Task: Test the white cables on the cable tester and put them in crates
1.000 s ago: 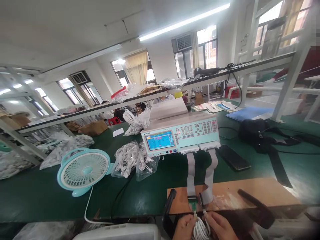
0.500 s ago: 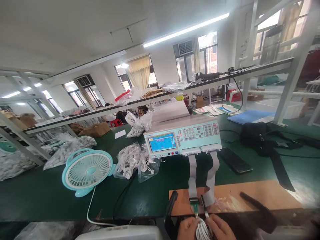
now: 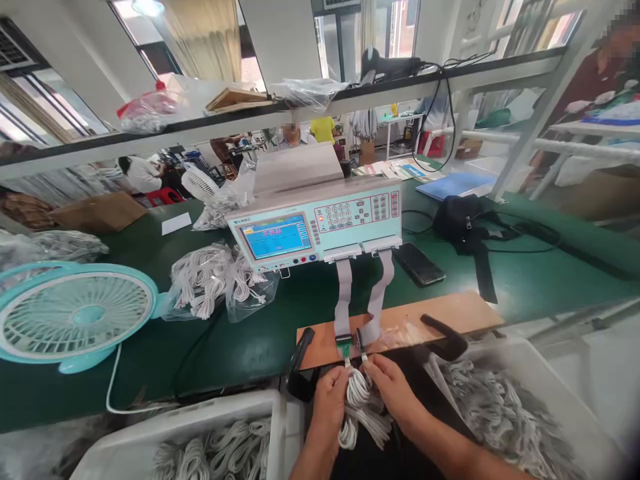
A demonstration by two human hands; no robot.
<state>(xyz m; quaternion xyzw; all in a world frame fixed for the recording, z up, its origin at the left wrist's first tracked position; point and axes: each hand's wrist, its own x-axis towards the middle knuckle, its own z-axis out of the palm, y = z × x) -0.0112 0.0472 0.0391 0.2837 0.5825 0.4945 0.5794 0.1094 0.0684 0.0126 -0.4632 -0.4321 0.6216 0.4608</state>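
My left hand pinches one plug end of a coiled white cable, at the small green board on a grey ribbon cable. My right hand has its fingers closed on the cable's other plug end, beside the second ribbon's connector. The coil hangs between both hands, above more white cable bundles. Both ribbons run up to a tester with a lit blue screen. How deep the plugs sit is too small to tell.
An orange board lies at the table's front edge, with black clamp-like pieces on it. White bins of cables flank my arms. At left are a turquoise fan and bagged cables; a phone lies right of the tester.
The view has tipped down and shifted right, so the bins and my forearms now show. Both hands still hold the cable ends at the connectors.
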